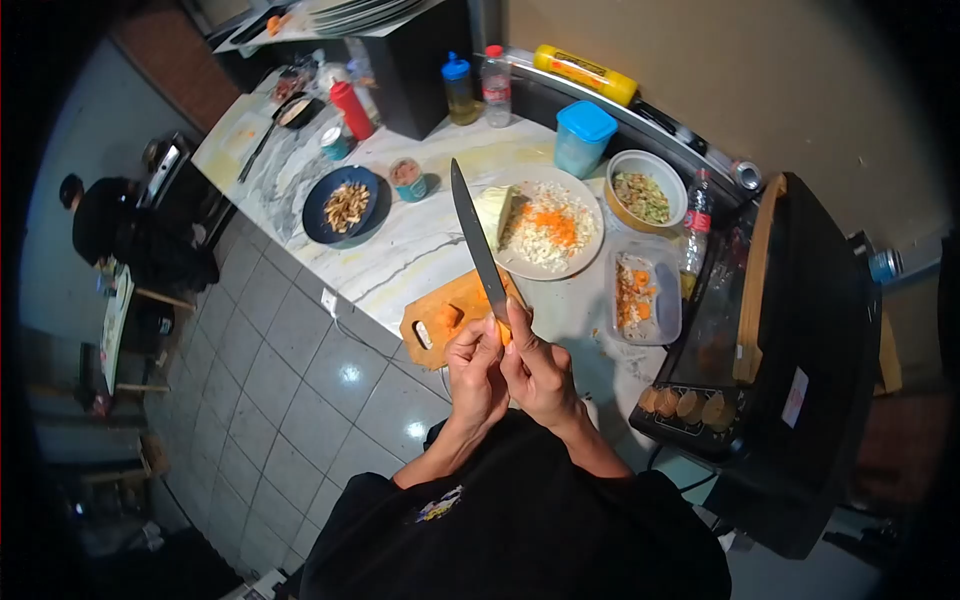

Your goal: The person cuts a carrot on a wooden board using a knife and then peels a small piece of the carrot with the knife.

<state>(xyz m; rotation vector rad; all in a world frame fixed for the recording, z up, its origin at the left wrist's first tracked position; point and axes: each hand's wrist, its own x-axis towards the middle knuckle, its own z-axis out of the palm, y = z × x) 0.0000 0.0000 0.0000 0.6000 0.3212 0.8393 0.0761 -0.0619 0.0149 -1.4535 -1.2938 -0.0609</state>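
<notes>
My right hand is closed around a long dark-bladed kitchen knife, its tip pointing up and away from me. Close beside it, my left hand pinches an orange piece of carrot at the base of the blade. Fingers cover most of that piece and the knife's handle. Beneath the blade lies a wooden cutting board with an oval hole, bearing carrot pieces. Behind the board, a large plate holds chopped white vegetable, chopped carrot and a pale cabbage wedge.
Left on the marble counter is a dark bowl of brownish pieces. A plastic container and a round tub hold chopped food. A black grill-like appliance stands right. Another person works far left.
</notes>
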